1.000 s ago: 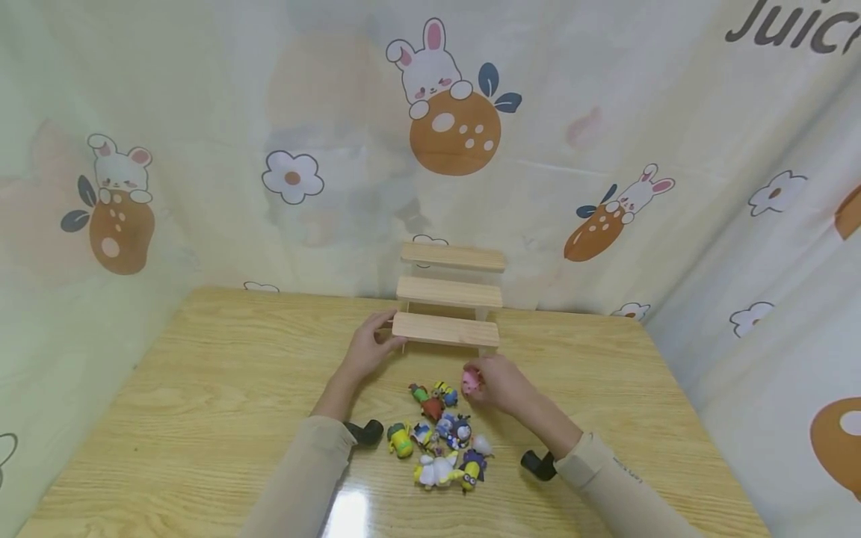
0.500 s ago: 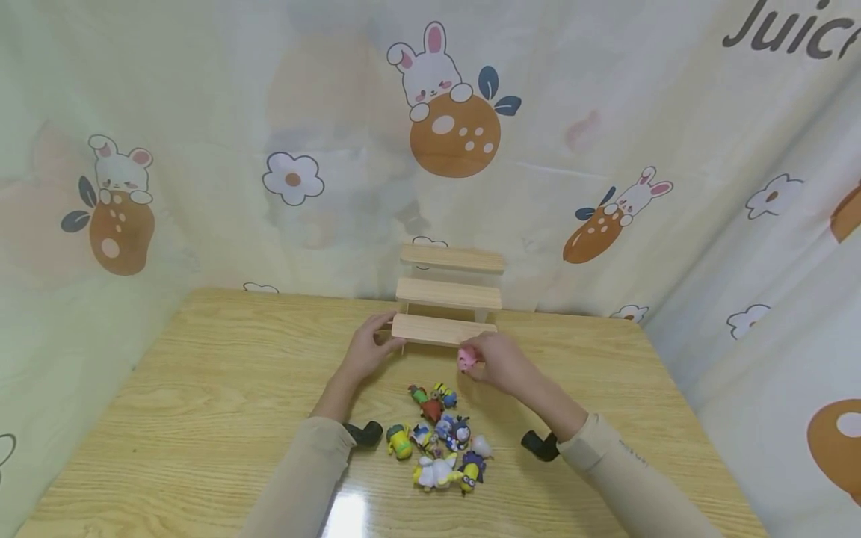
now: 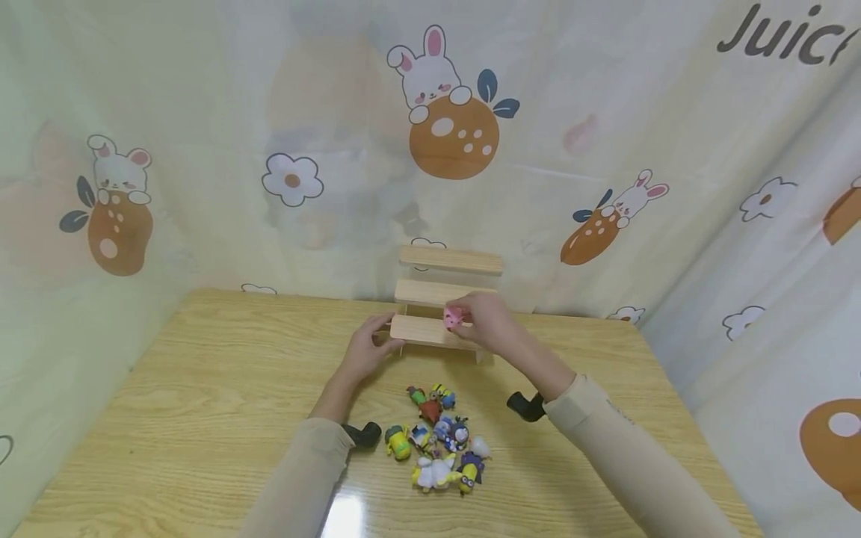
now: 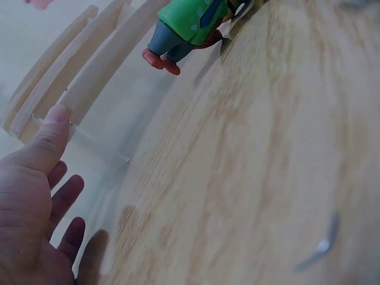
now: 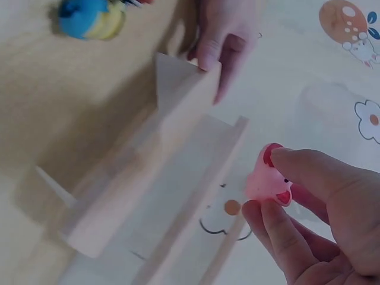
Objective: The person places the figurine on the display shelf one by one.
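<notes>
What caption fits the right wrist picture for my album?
A right hand pinches a pink toy above the wooden step shelf.

Soft, even light filled the scene; white glare sat on the table (image 3: 346,515) at 6 o'clock. Both wrist views were blurred, and the head view bowed at its edges.

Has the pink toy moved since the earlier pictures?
Yes. The right hand carried the pink toy up and away from the toy pile, to the wooden stepped shelf.
</notes>
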The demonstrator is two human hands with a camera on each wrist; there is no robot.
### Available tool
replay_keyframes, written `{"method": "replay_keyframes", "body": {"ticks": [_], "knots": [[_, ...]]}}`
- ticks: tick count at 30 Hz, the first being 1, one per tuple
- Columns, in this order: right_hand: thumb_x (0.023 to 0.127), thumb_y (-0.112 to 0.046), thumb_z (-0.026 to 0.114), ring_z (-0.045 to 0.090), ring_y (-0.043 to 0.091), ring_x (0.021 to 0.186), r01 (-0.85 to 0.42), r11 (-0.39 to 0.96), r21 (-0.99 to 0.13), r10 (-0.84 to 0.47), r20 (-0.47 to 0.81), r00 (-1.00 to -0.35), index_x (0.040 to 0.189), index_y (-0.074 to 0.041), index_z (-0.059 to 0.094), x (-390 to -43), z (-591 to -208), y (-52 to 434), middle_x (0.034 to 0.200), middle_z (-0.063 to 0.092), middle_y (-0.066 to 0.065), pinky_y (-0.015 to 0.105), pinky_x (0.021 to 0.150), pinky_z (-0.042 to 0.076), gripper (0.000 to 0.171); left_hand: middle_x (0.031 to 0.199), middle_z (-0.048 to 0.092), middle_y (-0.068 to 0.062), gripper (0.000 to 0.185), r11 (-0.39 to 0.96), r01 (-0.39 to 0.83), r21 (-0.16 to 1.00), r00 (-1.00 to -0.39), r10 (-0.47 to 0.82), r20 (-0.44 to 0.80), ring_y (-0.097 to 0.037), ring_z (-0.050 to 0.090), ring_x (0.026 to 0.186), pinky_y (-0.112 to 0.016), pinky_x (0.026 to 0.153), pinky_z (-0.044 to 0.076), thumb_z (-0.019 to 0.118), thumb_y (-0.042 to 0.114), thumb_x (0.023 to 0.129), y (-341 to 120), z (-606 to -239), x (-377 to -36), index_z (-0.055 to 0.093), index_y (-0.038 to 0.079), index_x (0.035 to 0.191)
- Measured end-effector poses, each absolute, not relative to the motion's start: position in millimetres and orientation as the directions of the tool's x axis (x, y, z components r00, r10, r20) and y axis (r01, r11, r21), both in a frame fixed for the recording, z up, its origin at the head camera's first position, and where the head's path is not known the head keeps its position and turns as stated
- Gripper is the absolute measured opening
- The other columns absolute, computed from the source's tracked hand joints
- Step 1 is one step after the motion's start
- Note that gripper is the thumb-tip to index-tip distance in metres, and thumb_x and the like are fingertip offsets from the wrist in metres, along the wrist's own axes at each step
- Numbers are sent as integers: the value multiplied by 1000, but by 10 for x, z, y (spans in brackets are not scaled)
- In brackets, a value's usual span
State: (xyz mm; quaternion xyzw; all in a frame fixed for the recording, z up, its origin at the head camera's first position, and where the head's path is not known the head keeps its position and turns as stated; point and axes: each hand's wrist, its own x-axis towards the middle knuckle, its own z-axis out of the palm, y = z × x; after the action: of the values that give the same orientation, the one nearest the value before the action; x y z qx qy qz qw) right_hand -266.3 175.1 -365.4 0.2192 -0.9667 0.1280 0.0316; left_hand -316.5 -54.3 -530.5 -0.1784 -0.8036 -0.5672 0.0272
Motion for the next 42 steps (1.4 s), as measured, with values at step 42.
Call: {"method": "replay_keyframes", "body": {"ticks": [42], "knots": [[85,-17,71,65,27,104,-337,850,-404,-305,143,-942,121,-6,65,-3877,-3443,1196,117,67,13,37,91,53,39,129,56,-10,65,306,310,900,-936,265,233,-28,56,117,-46,101,45,72,32,83,-572,-5325,-3134,49,8,138]]}}
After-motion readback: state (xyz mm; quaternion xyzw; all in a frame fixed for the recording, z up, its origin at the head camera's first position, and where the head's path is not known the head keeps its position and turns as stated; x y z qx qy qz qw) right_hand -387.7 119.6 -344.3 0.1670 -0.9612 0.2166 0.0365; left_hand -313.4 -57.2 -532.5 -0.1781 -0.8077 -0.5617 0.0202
